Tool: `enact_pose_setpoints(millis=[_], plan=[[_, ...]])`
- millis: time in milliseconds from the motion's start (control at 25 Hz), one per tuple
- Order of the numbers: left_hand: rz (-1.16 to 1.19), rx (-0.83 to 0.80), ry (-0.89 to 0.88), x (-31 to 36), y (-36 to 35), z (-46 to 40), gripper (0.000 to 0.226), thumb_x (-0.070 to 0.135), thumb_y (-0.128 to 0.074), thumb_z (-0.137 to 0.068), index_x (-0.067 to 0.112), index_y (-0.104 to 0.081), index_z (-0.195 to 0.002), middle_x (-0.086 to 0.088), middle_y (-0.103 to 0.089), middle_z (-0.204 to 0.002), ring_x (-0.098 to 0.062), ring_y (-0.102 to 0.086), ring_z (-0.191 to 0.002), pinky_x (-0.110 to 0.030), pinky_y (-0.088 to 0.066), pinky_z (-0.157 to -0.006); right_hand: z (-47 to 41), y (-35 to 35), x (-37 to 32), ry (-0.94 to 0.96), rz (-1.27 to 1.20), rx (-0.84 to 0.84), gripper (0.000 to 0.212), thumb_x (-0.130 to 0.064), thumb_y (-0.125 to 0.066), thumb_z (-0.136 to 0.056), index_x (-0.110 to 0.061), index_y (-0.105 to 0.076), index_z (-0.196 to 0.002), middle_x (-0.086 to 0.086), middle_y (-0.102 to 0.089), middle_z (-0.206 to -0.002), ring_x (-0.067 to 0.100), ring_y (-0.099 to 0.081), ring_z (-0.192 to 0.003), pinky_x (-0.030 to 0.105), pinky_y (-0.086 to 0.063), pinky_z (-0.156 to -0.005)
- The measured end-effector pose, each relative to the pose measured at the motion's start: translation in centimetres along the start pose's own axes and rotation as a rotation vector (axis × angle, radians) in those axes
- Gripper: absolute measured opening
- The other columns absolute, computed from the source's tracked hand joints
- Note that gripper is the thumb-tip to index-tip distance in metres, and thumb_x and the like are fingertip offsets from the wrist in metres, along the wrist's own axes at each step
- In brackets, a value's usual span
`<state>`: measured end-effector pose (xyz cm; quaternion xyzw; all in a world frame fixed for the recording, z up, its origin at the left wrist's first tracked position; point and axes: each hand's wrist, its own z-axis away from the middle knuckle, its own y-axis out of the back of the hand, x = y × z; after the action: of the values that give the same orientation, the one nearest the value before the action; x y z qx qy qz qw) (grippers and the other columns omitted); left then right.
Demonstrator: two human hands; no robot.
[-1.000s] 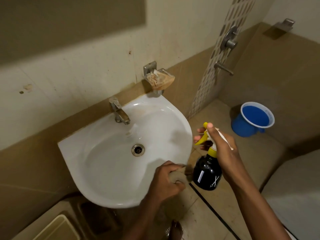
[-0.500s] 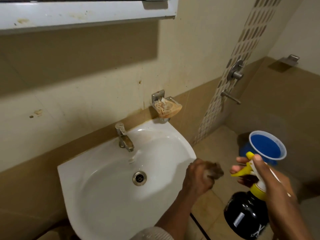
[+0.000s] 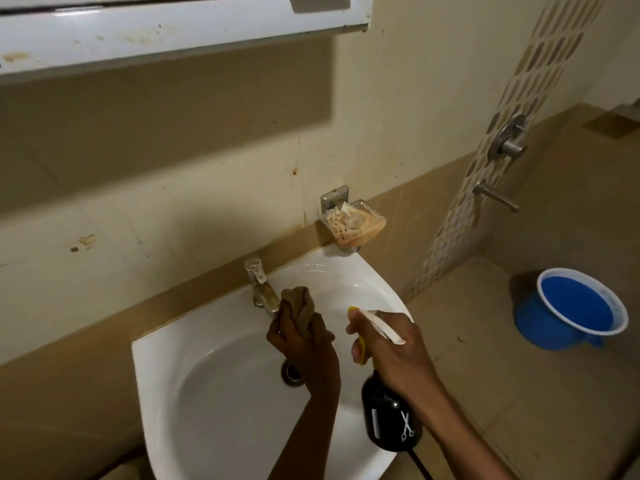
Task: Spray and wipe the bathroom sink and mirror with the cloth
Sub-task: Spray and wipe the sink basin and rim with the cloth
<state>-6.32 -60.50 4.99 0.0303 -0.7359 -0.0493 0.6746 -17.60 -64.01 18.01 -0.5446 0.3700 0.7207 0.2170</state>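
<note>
The sink [image 3: 214, 403] looks like glossy white ceramic, smooth, and the tap [image 3: 260, 287] is dull metal with some stains. The cloth [image 3: 300, 304] is soft brown fabric, matt and crumpled, while the spray bottle [image 3: 388, 419] has a shiny black plastic body. The soap dish [image 3: 353, 225] seems clear plastic on a metal bracket, and the mug [image 3: 571, 313] is blue plastic.

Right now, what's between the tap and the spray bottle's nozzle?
In the head view, the left hand holds the bunched brown cloth up beside the tap, between it and the spray bottle held by the right hand.
</note>
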Motion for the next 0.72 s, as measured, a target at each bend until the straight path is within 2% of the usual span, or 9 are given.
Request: enact_pose_setpoints(millis=[120, 200, 240, 280, 320, 400, 520, 600, 720], plan=[[0.057, 0.003, 0.021, 1.1, -1.5, -0.1, 0.061, -0.006, -0.069, -0.084, 0.004, -0.049, -0.141, -0.018, -0.038, -0.123, 0.01, -0.049, -0.094, 0.0, -0.044, -0.061, -0.8, 0.4, 0.8, -0.016, 0.01, 0.023, 0.041, -0.038, -0.063, -0.104, -0.012, -0.077, -0.076, 0.012, -0.075, -0.064, 0.013, -0.069, -0.058, 0.023, -0.052, -0.063], [0.02, 0.057, 0.025, 1.5, -2.6, -1.3, 0.061, 0.0, -0.067, -0.089, 0.002, -0.043, -0.145, -0.025, -0.037, -0.128, 0.009, -0.045, -0.097, -0.001, -0.044, -0.074, -0.9, 1.6, 1.5, -0.052, -0.023, 0.067, 0.037, -0.038, -0.064, -0.103, -0.013, -0.077, -0.078, 0.016, -0.073, -0.065, 0.01, -0.065, -0.054, 0.016, -0.049, -0.056], [-0.011, 0.06, 0.011, 1.5, -3.4, -1.9, 0.063, 0.007, -0.065, -0.092, 0.003, -0.038, -0.149, -0.027, -0.035, -0.136, -0.003, -0.044, -0.11, -0.009, -0.045, -0.088, -1.1, 2.2, 1.9, -0.059, -0.029, 0.086, 0.036, -0.036, -0.064, -0.102, -0.013, -0.077, -0.078, 0.016, -0.073, -0.066, 0.009, -0.065, -0.055, 0.013, -0.048, -0.056], [-0.071, 0.046, -0.009, 1.1, -4.2, -2.6, 0.064, 0.013, -0.061, -0.095, 0.005, -0.033, -0.151, -0.028, -0.033, -0.144, -0.02, -0.041, -0.124, -0.028, -0.045, -0.102, -1.3, 2.8, 2.3, -0.062, -0.023, 0.096, 0.036, -0.036, -0.064, -0.102, -0.012, -0.077, -0.079, 0.014, -0.074, -0.069, 0.007, -0.067, -0.058, 0.011, -0.048, -0.058], [-0.167, 0.024, -0.027, 0.6, -5.0, -3.5, 0.064, 0.014, -0.059, -0.096, 0.006, -0.03, -0.153, -0.028, -0.03, -0.149, -0.033, -0.035, -0.132, -0.044, -0.039, -0.108, -1.4, 3.2, 2.7, -0.071, -0.019, 0.096, 0.036, -0.036, -0.064, -0.102, -0.012, -0.077, -0.079, 0.013, -0.075, -0.071, 0.005, -0.069, -0.062, 0.01, -0.048, -0.06], [-0.386, 0.005, -0.016, 0.2, -6.8, -5.3, 0.064, 0.007, -0.061, -0.092, 0.007, -0.035, -0.15, -0.028, -0.03, -0.149, -0.043, -0.032, -0.134, -0.055, -0.036, -0.104, -1.6, 4.1, 3.3, -0.128, -0.024, 0.088, 0.033, -0.04, -0.065, -0.101, -0.016, -0.079, -0.083, 0.007, -0.078, -0.075, 0.002, -0.071, -0.068, 0.016, -0.051, -0.067], [-0.579, -0.048, 0.053, 1.2, -9.2, -6.7, 0.064, 0.001, -0.065, -0.082, 0.012, -0.046, -0.142, -0.025, -0.037, -0.14, -0.047, -0.039, -0.125, -0.056, -0.042, -0.092, -2.3, 5.6, 4.0, -0.182, -0.027, 0.108, 0.03, -0.042, -0.063, -0.101, -0.024, -0.081, -0.086, -0.001, -0.08, -0.077, 0.004, -0.071, -0.072, 0.033, -0.054, -0.079], [-0.62, -0.127, 0.06, 1.4, -10.2, -6.7, 0.062, 0.002, -0.066, -0.08, 0.017, -0.051, -0.139, -0.021, -0.038, -0.14, -0.045, -0.038, -0.123, -0.054, -0.044, -0.091, -2.5, 6.3, 3.7, -0.176, -0.053, 0.116, 0.031, -0.042, -0.062, -0.1, -0.025, -0.082, -0.084, -0.002, -0.081, -0.076, 0.005, -0.071, -0.073, 0.039, -0.055, -0.084], [-0.601, -0.2, -0.027, 1.1, -11.6, -6.0, 0.058, 0.001, -0.069, -0.079, 0.025, -0.059, -0.131, -0.014, -0.039, -0.138, -0.04, -0.039, -0.118, -0.054, -0.047, -0.091, -2.9, 7.2, 3.0, -0.157, -0.109, 0.14, 0.036, -0.052, -0.06, -0.09, -0.025, -0.083, -0.086, -0.002, -0.081, -0.076, 0.005, -0.072, -0.073, 0.037, -0.054, -0.083]])
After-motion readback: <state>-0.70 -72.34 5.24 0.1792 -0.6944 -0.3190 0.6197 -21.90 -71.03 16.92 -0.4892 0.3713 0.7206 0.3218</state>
